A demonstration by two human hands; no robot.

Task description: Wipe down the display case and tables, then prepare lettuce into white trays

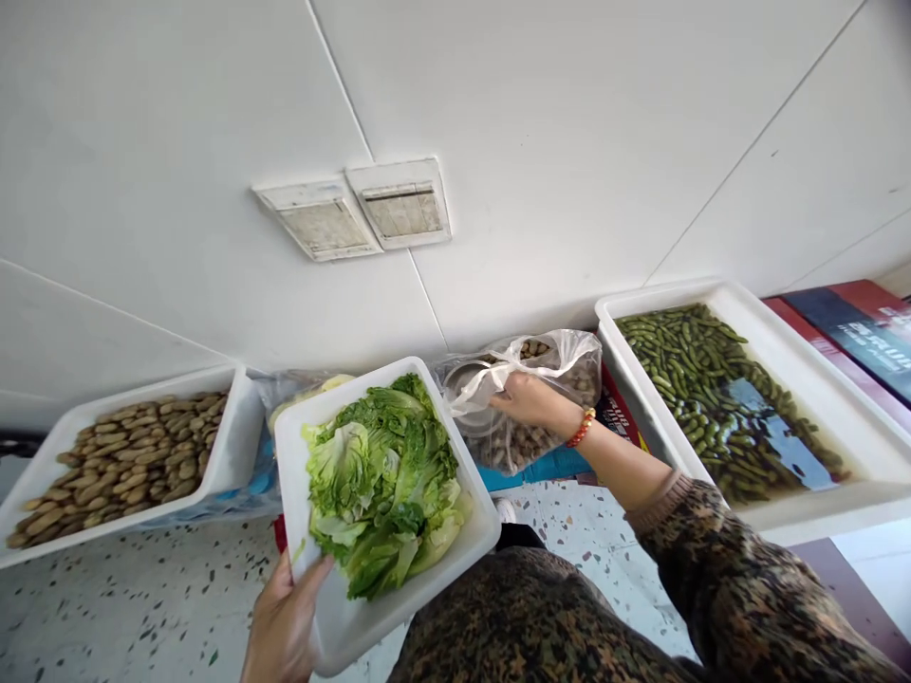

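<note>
My left hand (285, 612) grips the near left corner of a white plastic tray (288, 484), thumb over the rim. Torn green lettuce leaves (384, 484) lie heaped in it, and the tray tilts a little. My right hand (533, 400), with a red and yellow bead bracelet at the wrist, is closed on the white gathered top of a clear plastic bag (580, 356). Peanuts in their shells (533, 349) show through the bag. A round metal rim (466, 379) appears at the bag's left side; what it belongs to is partly hidden.
On the left stands a white tub (238, 427) of peanuts in shells. A white basin (769, 332) on the right holds green pods in water. Red and blue boxes (854, 332) sit beyond it. A white wall with two switch plates (402, 209) rises behind.
</note>
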